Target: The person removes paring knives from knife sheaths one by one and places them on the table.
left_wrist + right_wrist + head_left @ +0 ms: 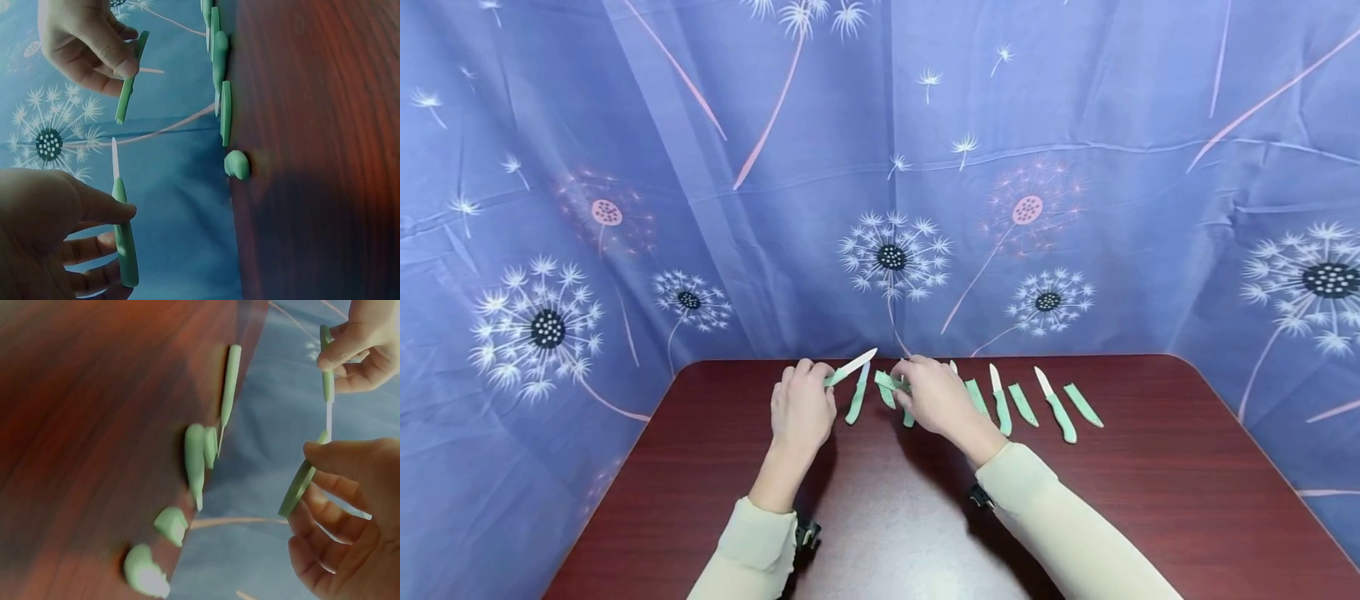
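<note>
My left hand (801, 404) holds a small paring knife (126, 250) by its green handle, thumb along one side and fingers on the other. Its pale blade is bare and points toward the right hand. Between thumb and fingers, my right hand (936, 396) pinches a green blade sheath (297, 490). In the left wrist view the knife tip stands just short of the sheath's end; the right wrist view overlaps them, so I cannot tell whether they touch. Below the hands another green-handled knife (856, 402) lies on the table, beside a loose sheath (888, 398).
More bare knives and sheaths lie in a row to the right, among them a knife (1002, 408), a sheath (1022, 406), a farther knife (1058, 412) and an end sheath (1083, 405). The dark red table (1157, 500) meets a blue dandelion-print curtain (820, 275) behind.
</note>
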Demonstrator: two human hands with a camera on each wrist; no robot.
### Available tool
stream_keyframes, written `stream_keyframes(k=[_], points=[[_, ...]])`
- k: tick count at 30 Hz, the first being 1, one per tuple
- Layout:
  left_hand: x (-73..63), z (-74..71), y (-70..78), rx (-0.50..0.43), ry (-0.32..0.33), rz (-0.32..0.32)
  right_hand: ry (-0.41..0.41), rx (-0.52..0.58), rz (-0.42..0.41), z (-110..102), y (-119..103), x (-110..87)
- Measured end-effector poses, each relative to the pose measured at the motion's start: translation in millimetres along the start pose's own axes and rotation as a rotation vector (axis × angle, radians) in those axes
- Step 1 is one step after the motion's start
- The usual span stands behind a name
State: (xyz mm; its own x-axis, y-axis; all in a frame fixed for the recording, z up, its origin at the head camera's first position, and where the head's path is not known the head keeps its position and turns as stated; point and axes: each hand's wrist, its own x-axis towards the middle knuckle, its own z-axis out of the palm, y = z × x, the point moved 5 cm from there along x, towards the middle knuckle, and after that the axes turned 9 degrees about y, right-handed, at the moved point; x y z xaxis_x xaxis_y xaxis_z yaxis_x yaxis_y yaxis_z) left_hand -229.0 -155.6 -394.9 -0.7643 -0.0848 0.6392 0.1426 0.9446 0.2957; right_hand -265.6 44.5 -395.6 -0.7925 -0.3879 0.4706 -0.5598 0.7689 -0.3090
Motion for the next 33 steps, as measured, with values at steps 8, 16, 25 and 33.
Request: stream_keyframes(k=[8,16,25,33], points=[[2.7,5.0,-14.5,0.022,0.005,-0.022,-0.061,0.063,0.085,15.5,-10.6,19.0],[3.0,11.8,-29.6,0.011,-0.054,-0.101,-0.115,0.095,0.148,30.7,-21.3,35.3],[4.3,12.7,-36.6,0.018,-0.073,-0.168,-0.154,0.086,0.239,45.5,-30.4,48.3],[2.1,17.3,-43.6,0.027,-0.126,-0.243,-0.218,0.051,0.339,65.6,-35.2,59.9]])
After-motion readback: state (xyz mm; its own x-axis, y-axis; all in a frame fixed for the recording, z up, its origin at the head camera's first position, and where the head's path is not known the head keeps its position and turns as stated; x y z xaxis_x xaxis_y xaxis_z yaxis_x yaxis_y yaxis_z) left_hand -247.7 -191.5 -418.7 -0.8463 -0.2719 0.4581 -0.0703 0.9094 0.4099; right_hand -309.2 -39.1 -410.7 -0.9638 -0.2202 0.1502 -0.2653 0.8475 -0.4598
